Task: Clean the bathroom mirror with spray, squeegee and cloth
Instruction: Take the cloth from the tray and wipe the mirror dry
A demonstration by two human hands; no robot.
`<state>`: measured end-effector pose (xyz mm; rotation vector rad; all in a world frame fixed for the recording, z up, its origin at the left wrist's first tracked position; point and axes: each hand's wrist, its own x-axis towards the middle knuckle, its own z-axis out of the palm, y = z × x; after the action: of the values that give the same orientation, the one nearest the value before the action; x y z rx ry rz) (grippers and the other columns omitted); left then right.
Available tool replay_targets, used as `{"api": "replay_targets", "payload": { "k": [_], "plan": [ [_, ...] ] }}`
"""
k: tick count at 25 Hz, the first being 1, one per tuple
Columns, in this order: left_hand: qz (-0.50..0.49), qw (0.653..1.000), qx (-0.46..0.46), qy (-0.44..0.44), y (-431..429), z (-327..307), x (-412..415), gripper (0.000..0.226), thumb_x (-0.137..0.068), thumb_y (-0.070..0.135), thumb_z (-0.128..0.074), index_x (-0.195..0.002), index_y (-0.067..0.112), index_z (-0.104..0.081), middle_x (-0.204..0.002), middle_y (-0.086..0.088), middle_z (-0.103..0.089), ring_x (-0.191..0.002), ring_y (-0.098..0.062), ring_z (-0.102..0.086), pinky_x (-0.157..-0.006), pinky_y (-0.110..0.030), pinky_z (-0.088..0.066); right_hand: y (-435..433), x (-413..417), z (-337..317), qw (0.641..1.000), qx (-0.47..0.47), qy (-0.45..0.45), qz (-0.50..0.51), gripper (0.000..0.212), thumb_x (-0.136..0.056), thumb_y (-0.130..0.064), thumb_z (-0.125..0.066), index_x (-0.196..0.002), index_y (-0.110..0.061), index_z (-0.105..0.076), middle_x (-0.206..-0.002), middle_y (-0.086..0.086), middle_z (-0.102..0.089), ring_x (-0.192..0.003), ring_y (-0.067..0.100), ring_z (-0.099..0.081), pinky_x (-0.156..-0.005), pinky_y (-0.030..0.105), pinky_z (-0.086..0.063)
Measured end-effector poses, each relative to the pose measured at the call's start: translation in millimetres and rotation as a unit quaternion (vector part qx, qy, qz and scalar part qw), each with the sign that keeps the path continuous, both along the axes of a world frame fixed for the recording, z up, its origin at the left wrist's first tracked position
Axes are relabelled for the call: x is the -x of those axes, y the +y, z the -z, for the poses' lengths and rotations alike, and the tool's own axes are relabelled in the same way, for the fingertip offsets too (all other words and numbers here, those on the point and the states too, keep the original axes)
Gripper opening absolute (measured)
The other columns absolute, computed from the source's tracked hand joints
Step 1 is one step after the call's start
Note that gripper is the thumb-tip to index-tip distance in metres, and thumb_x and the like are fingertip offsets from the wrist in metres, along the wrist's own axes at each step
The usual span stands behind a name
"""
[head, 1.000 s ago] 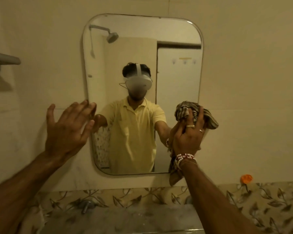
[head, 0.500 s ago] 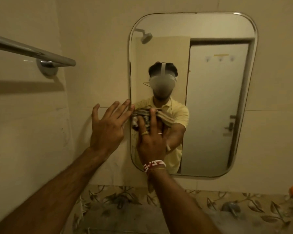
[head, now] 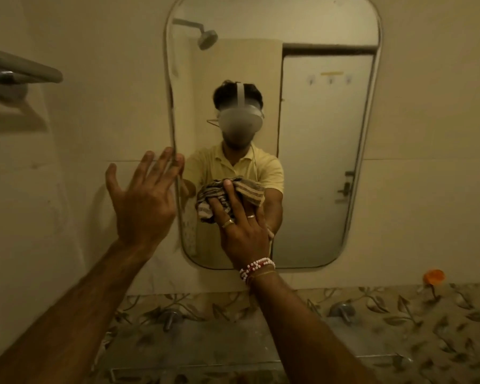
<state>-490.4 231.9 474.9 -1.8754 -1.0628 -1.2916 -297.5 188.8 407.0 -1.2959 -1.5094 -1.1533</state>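
The rounded bathroom mirror (head: 316, 162) hangs on the cream wall straight ahead. My right hand (head: 244, 236) presses a bunched striped cloth (head: 205, 212) flat against the lower left part of the glass, fingers stretched over it. My left hand (head: 142, 206) is spread open beside it, with its fingertips at the mirror's left edge. No spray bottle or squeegee is in view. The glass reflects a person in a yellow shirt, a shower head and a door.
A metal towel bar (head: 20, 70) sticks out from the left wall. Below the mirror run leaf-patterned tiles with two taps (head: 171, 317) (head: 342, 311) above a basin (head: 205, 350). A small orange object (head: 434, 277) is on the wall at the lower right.
My right hand swept the cloth from the mirror's right edge across to its left side, then a little back toward the middle. My left hand stayed spread at the left edge.
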Motion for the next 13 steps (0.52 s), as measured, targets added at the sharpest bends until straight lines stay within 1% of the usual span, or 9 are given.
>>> {"api": "replay_targets", "payload": {
  "k": [4, 6, 7, 8, 10, 11, 13],
  "plan": [
    [0.017, 0.999, -0.021, -0.032, 7.1, 5.6, -2.7, 0.056, -0.103, 0.022, -0.035, -0.158, 0.032, -0.04, -0.164, 0.005, -0.041, -0.152, -0.023, -0.037, -0.12, -0.066, -0.007, -30.0, -76.7, -3.9, 0.998, -0.019, 0.043, 0.036, 0.051, -0.094, -0.021, -0.06, -0.143, -0.03, -0.048, -0.161, 0.007, -0.031, -0.148, 0.037, -0.027, -0.119, 0.054, -0.02],
    [0.028, 0.998, -0.03, -0.048, 9.6, 9.2, -6.2, 0.054, -0.104, 0.022, -0.036, -0.158, 0.031, -0.04, -0.164, 0.006, -0.041, -0.153, -0.022, -0.036, -0.12, -0.065, -0.008, -47.0, -118.8, -4.9, 0.996, -0.039, 0.075, 0.042, 0.049, -0.094, -0.022, -0.062, -0.141, -0.029, -0.051, -0.16, 0.008, -0.034, -0.147, 0.037, -0.028, -0.122, 0.05, -0.017],
    [0.034, 0.997, -0.033, -0.057, 10.7, 11.4, -6.7, 0.054, -0.105, 0.023, -0.035, -0.158, 0.032, -0.039, -0.164, 0.006, -0.04, -0.153, -0.022, -0.035, -0.12, -0.064, -0.009, -53.9, -135.7, -4.8, 0.994, -0.05, 0.093, 0.035, 0.045, -0.096, -0.024, -0.06, -0.14, -0.028, -0.052, -0.159, 0.009, -0.036, -0.147, 0.036, -0.028, -0.123, 0.049, -0.02],
    [0.041, 0.996, -0.035, -0.064, 11.5, 13.3, -7.3, 0.054, -0.106, 0.024, -0.033, -0.159, 0.032, -0.037, -0.164, 0.006, -0.04, -0.154, -0.022, -0.035, -0.121, -0.061, -0.009, -59.9, -149.5, -4.3, 0.991, -0.058, 0.116, 0.02, 0.04, -0.1, -0.028, -0.053, -0.14, -0.027, -0.052, -0.158, 0.01, -0.037, -0.147, 0.036, -0.028, -0.121, 0.051, -0.024],
    [0.051, 0.996, -0.034, -0.072, 11.7, 15.6, -8.9, 0.055, -0.105, 0.025, -0.031, -0.16, 0.032, -0.035, -0.164, 0.006, -0.039, -0.154, -0.023, -0.035, -0.121, -0.055, -0.009, -66.6, -164.6, -2.3, 0.984, -0.07, 0.161, -0.014, 0.039, -0.105, -0.035, -0.042, -0.14, -0.024, -0.052, -0.158, 0.012, -0.037, -0.148, 0.035, -0.028, -0.116, 0.056, -0.032],
    [0.053, 0.995, -0.036, -0.073, 10.5, 16.3, -9.6, 0.055, -0.105, 0.024, -0.032, -0.159, 0.031, -0.037, -0.164, 0.006, -0.04, -0.153, -0.023, -0.036, -0.12, -0.053, -0.01, -66.5, -165.4, -0.4, 0.98, -0.08, 0.178, -0.021, 0.039, -0.105, -0.034, -0.041, -0.14, -0.023, -0.052, -0.158, 0.013, -0.036, -0.149, 0.035, -0.028, -0.115, 0.057, -0.033],
    [0.048, 0.996, -0.036, -0.072, 7.9, 16.4, -11.2, 0.053, -0.103, 0.022, -0.038, -0.155, 0.029, -0.045, -0.162, 0.004, -0.043, -0.152, -0.025, -0.038, -0.12, -0.056, -0.014, -60.9, -159.3, 2.0, 0.973, -0.104, 0.208, -0.012, 0.039, -0.105, -0.03, -0.041, -0.14, -0.02, -0.052, -0.158, 0.016, -0.035, -0.149, 0.036, -0.027, -0.116, 0.058, -0.031]
  ]
}}
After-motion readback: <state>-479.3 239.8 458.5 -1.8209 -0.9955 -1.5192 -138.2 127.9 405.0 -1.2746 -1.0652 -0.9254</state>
